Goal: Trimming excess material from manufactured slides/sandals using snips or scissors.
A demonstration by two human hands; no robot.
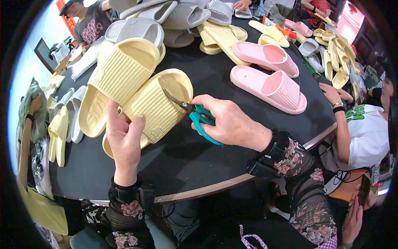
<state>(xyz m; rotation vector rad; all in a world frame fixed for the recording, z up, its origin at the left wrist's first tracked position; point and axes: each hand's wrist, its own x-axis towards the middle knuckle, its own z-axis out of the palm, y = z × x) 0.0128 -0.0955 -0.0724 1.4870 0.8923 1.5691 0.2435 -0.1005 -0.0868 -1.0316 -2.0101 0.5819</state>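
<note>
My left hand [124,141] is closed on a pale yellow slide slipper [155,112], its thumb pressed on the ribbed strap. A second yellow slipper [120,72] lies against it on the upper left, touching my fingers. In my right hand [234,122] is a pair of scissors [203,123] with teal handles and dark blades. The blades reach into the foot opening of the held slipper, along the edge of its strap. Whether the tips touch anything there I cannot tell.
On the black table [199,166], grey slippers [178,18] are heaped at the back. Two pink slippers [269,89] lie to the right, yellow ones [226,39] behind them. More yellow [60,135] and grey slippers [76,112] stand at left. Co-workers sit around; one's hand [330,93] rests at the right edge.
</note>
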